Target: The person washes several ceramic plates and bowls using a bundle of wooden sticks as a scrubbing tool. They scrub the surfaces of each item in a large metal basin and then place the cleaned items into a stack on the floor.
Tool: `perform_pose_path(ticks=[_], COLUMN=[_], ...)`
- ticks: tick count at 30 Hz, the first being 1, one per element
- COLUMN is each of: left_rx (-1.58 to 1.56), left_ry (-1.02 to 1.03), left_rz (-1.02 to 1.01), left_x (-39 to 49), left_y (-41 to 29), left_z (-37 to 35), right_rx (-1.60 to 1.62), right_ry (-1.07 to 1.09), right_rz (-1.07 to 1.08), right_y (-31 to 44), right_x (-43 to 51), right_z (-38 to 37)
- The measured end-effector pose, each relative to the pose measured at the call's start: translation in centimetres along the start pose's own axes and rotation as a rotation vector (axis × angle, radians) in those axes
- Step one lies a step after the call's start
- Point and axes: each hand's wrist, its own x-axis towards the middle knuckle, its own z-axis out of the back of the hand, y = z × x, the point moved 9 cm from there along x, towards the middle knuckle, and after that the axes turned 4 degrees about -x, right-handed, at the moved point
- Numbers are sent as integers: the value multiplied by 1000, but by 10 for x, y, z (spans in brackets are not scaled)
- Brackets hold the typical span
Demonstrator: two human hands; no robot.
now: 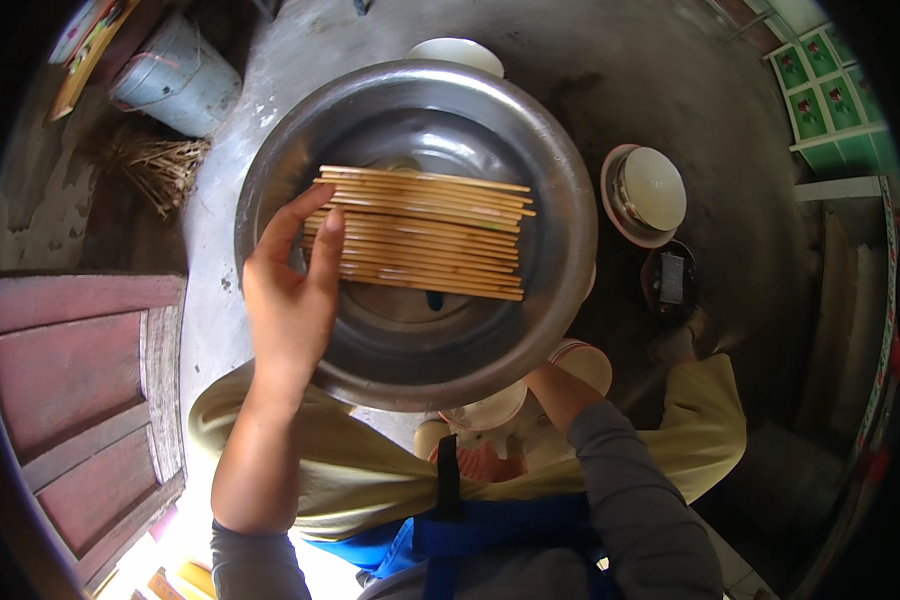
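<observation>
A wide metal basin (570,195) is raised above the floor in front of me. Across its opening lies a flat row of wooden chopsticks (427,232), side by side and shiny as if wet. My left hand (292,277) is at their left ends, with thumb and forefinger on or just over them; whether the fingers close on any is not plain. The right forearm reaches under the basin's near right side, and the basin hides my right hand. Below the basin's near rim a bowl (487,409) and stacked bowls (585,367) show in part.
More bowls (652,187) stand on the floor at the right, beside a dark dish (671,277) with a pale block. Another white bowl (457,54) is beyond the basin. A metal bucket (180,79) and a straw broom (161,169) are at the upper left, above a reddish wooden door (67,367).
</observation>
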Motion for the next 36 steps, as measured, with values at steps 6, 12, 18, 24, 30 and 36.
perform_pose_path(ticks=[6, 12, 18, 24, 30, 36], left_rx=[63, 100, 104, 112, 179, 233], left_ry=[13, 27, 34, 46, 33, 21], left_rz=[26, 72, 66, 94, 35, -46], left_x=[-1, 0, 0, 5, 1, 0], left_y=[1, 10, 5, 14, 10, -3], left_z=[-4, -12, -16, -23, -20, -20], right_rx=[422, 613, 726, 910, 978, 1416], right_ry=[-313, -531, -458, -332, -693, -662], right_rz=[-659, -1164, -1089, -988, -879, -714], right_y=[-119, -218, -227, -235, -234, -232], right_x=[-62, -110, -71, -69, -92, -99], right_z=[98, 60, 27, 12, 45, 25])
